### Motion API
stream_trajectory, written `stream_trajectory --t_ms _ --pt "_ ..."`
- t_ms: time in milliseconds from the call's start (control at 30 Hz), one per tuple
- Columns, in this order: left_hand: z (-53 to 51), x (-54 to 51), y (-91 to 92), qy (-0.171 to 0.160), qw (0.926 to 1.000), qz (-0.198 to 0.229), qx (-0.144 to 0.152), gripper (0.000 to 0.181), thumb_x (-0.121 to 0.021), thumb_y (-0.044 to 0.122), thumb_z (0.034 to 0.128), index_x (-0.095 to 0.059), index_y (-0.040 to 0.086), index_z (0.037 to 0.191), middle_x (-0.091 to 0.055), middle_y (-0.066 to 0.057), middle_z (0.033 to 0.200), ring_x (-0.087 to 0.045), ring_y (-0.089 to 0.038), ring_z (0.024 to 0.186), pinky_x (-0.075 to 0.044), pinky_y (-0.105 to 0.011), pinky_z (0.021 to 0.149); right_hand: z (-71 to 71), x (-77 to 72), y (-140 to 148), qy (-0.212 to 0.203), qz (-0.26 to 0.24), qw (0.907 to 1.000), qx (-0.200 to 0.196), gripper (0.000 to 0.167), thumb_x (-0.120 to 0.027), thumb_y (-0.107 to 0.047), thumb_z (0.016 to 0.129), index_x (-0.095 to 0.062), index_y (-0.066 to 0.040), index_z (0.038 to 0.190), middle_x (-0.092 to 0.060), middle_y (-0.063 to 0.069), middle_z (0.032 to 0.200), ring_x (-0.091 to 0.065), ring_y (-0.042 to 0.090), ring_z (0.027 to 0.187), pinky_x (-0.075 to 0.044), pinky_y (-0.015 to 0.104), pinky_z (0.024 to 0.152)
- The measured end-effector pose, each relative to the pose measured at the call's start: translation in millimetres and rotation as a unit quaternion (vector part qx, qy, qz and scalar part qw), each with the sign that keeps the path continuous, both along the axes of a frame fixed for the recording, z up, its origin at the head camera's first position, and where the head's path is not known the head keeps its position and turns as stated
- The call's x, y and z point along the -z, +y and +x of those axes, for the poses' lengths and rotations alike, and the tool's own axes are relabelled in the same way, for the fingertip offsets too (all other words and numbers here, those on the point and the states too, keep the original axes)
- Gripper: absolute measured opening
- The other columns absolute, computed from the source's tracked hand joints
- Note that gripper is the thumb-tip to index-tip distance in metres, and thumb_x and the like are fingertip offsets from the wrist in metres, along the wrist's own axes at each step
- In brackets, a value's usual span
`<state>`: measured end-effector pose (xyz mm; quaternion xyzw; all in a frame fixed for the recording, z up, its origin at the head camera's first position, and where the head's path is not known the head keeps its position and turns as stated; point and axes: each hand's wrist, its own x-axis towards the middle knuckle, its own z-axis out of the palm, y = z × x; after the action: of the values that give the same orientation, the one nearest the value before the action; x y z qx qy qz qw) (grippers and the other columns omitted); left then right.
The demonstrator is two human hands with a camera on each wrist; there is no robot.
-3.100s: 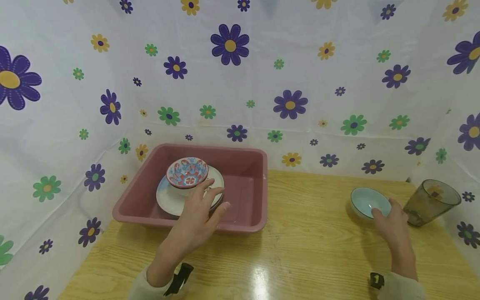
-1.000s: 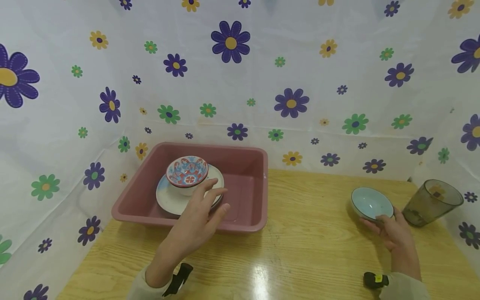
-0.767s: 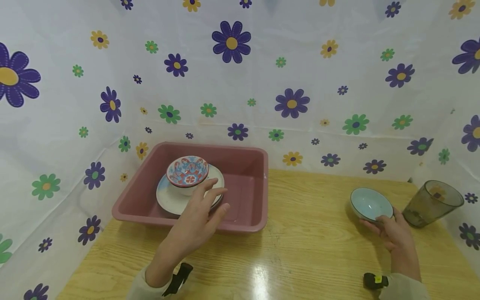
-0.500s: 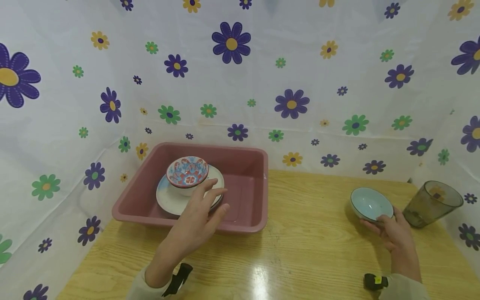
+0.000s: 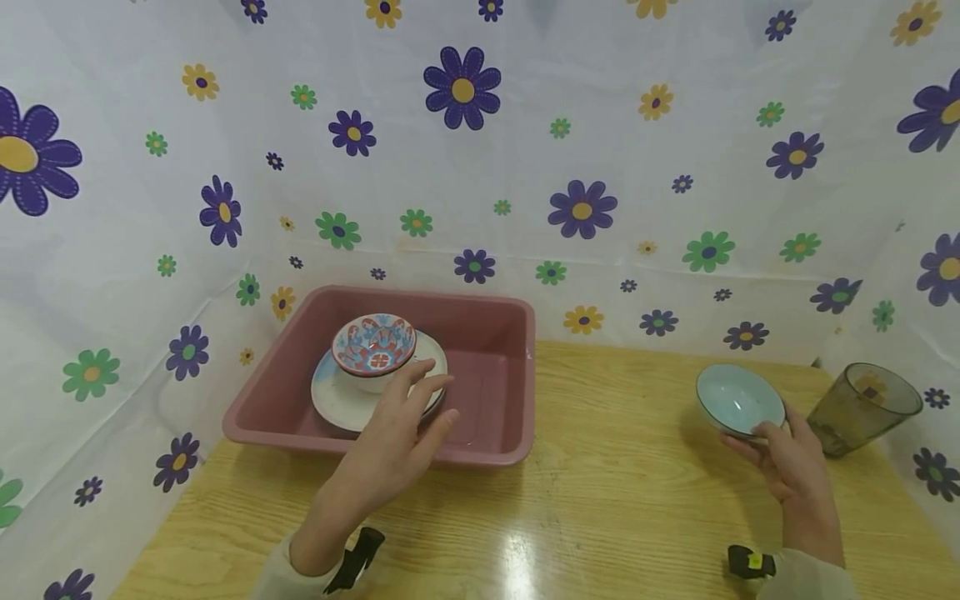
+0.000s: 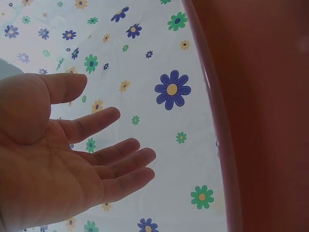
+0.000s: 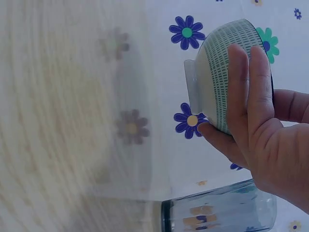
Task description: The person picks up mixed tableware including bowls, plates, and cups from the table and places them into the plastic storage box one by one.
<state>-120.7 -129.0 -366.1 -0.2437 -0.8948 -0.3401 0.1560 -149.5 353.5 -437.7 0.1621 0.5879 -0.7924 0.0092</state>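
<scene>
My right hand [image 5: 797, 471] grips a pale blue bowl [image 5: 737, 398] by its near right side, thumb at the rim and fingers along the outside. In the right wrist view the bowl's green-dashed outer wall [image 7: 219, 72] shows, and its foot is clear of the wooden table. My left hand [image 5: 393, 437] is over the front rim of a dusty-pink plastic basin [image 5: 510, 457], fingers spread and holding nothing. Inside the basin, a red-and-blue patterned bowl [image 5: 373, 344] stands on a whitish plate [image 5: 337, 404], partly hidden by the left hand.
A smoky clear glass [image 5: 862, 410] stands just right of my right hand. Wooden table [image 5: 615, 483] stretches between the basin and the bowl. A white flower-printed sheet [image 5: 510, 167] encloses the back and sides.
My right hand has shifted from the bowl's rim to a grip with fingers beneath its side. The bowl has risen and moved slightly left. My left hand has hardly moved.
</scene>
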Motion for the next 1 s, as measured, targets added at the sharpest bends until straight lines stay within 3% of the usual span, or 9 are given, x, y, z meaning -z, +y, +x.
stream_trajectory --t_ms 167,1000 --pt "-0.5 0.9 0.3 0.001 1.0 0.0 0.0 0.042 -0.064 0.017 0.097 -0.055 0.002 0.135 -0.039 -0.02 0.147 -0.039 -0.037 0.137 -0.039 -0.057 0.108 2.7 -10.6 -6 0.001 0.013 0.9999 0.006 0.081 -0.031 0.008 0.097 0.011 -0.025 0.158 0.028 0.018 0.159 -0.073 0.017 0.078 -0.057 0.026 0.084" --pt "-1.4 1.3 0.8 0.005 1.0 0.001 0.003 0.043 -0.065 0.017 0.0965 -0.054 0.004 0.136 -0.04 -0.019 0.145 -0.04 -0.035 0.136 -0.04 -0.055 0.107 15.0 -41.3 -23 0.107 0.043 0.9932 -0.018 0.074 -0.033 0.007 0.098 0.002 -0.017 0.16 0.022 0.024 0.16 -0.073 0.016 0.081 -0.059 0.03 0.078"
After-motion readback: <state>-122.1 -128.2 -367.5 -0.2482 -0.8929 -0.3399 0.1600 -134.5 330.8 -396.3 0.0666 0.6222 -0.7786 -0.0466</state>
